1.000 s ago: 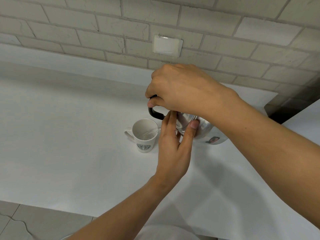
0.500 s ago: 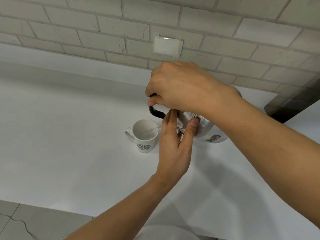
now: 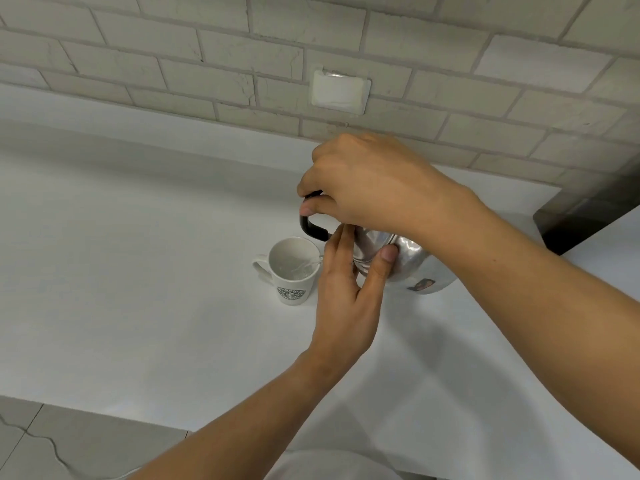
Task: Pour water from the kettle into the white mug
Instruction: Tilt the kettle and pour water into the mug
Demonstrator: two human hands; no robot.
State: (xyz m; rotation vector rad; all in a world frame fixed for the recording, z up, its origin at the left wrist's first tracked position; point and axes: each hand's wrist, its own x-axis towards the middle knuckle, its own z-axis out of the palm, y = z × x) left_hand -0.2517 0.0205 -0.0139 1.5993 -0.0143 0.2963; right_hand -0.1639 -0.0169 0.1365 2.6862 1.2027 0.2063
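Head view showed pouring in progress: the right hand (image 3: 374, 188) was clamped on the black handle (image 3: 311, 231) of the shiny steel kettle (image 3: 412, 266), tilted toward the white ceramic mug (image 3: 292, 284) on the white counter (image 3: 138, 271). The left hand (image 3: 346, 299) pressed straight fingers against the kettle. Next, probably, level it before overflow.

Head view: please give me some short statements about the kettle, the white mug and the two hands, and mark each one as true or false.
1. The right hand grips the kettle by its black handle. True.
2. A stream of water runs from the kettle into the white mug. True.
3. The white mug lies on its side. False: it stands upright on the counter.
4. The left hand holds the white mug. False: its straight fingers rest on the kettle, and it does not touch the mug.
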